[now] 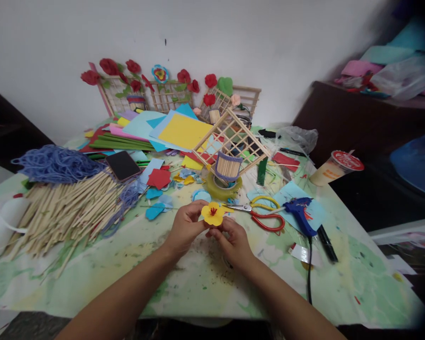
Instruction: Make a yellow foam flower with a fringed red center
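Note:
Between my two hands is a yellow paper flower (pixel 217 218) with a red fringed centre, facing up toward me. My left hand (pixel 187 226) pinches it from the left side. My right hand (pixel 233 240) has its fingers closed just below and to the right of the bloom, where a stem would be; the fingers hide that part. Scissors (pixel 267 215) with yellow and red handles lie right of the flower. Behind it, a wooden stick lattice (pixel 246 137) with a small stick pot (pixel 228 166) leans on a roll of tape (pixel 224 190).
A blue glue gun (pixel 301 215), a black marker (pixel 327 243) and a lidded drink cup (pixel 336 167) stand or lie at right. Left are a pile of sticks (pixel 71 208), blue yarn (pixel 56 163) and a phone (pixel 123 165). Paper sheets (pixel 184 131) and finished lattices fill the back.

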